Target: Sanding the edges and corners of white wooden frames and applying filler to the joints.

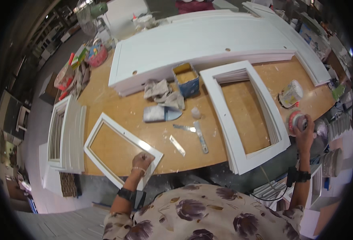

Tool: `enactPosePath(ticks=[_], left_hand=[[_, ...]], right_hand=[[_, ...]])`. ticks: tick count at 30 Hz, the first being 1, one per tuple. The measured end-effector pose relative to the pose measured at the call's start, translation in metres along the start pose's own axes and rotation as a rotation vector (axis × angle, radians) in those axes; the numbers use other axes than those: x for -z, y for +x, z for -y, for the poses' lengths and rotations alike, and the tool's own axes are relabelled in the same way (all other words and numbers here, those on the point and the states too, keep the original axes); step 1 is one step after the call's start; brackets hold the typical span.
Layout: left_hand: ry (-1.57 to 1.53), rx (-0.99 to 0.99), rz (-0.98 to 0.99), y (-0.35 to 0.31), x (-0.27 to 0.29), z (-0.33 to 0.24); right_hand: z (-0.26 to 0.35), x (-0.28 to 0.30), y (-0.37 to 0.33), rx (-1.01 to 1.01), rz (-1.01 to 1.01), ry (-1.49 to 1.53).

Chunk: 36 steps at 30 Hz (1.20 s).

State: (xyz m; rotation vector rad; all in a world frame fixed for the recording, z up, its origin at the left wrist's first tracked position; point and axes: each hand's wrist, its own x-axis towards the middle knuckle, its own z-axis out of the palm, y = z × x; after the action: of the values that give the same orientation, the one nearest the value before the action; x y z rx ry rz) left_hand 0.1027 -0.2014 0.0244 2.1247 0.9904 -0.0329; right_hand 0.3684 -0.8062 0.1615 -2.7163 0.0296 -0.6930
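Note:
My left hand [143, 161] is closed over the near right corner of a white rectangular frame [122, 132], which lies at a slant and overhangs the table's front edge. At the table's right edge, my right hand [304, 134] has its fingers wrapped round a round object with a red rim and a dark top [295, 120]; its exact kind is unclear. Beside it lies a tipped white tub [291, 94]. Between my hands are a scraper [201, 138], a metal strip [177, 145] and a second flat blade [183, 128].
A stack of white frames [246, 158] stands right of centre; another stack [66, 132] is at the left. White panels [192, 36] fill the far side. A blue square tin [187, 82], a crumpled rag [162, 93] and a white block on a blue sheet [154, 114] sit mid-table.

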Motion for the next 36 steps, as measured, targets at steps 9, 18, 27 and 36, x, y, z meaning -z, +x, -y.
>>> enactPosePath(ticks=[9, 18, 27, 36], left_hand=[[0.076, -0.579, -0.239, 0.111, 0.053, -0.012], [0.163, -0.726, -0.312, 0.148, 0.028, 0.005], [0.155, -0.708, -0.321, 0.151, 0.032, 0.009], [0.169, -0.732, -0.331, 0.152, 0.032, 0.009]], right_hand=[[0.187, 0.067, -0.123, 0.298, 0.031, 0.319], [0.425, -0.059, -0.259, 0.746, 0.796, 0.377], [0.437, -0.059, -0.278, 0.683, 0.958, 0.212], [0.437, -0.065, -0.266, 0.605, 0.928, 0.179]])
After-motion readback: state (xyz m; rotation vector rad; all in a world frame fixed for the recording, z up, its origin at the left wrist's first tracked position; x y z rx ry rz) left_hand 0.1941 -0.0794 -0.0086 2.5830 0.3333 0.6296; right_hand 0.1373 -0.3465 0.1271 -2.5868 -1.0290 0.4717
